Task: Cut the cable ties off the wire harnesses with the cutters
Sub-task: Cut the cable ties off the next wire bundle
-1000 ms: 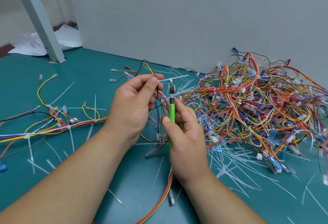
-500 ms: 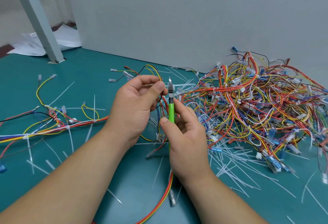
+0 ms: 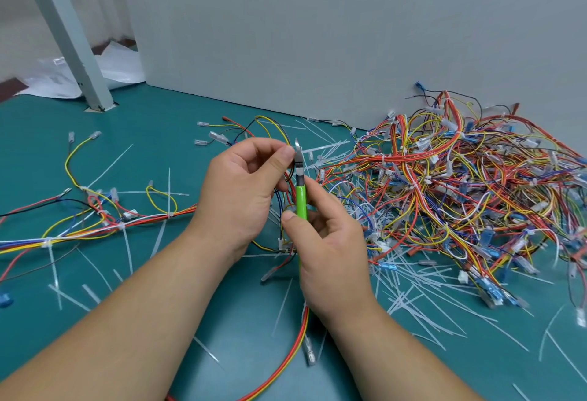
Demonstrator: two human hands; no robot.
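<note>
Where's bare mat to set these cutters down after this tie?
Barest: the mat between the grey post, the wall panel and the yellow wire loop. Crowded: the harness pile on the right, cut ties fringing it.

Two bare forearms reaching in from below, left grip (image 3: 241,191) up, thumb and finger pinching the wire harness (image 3: 275,121), right grip (image 3: 330,242) just beside it, curled round the cutters (image 3: 300,197)

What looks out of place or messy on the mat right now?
Nothing looks damaged. Cut white cable ties lie scattered across the teal mat, thickest in front of the tangled harness pile on the right. The right hand holds the green cutters upright beside the left hand, which pinches a wire harness.
</note>
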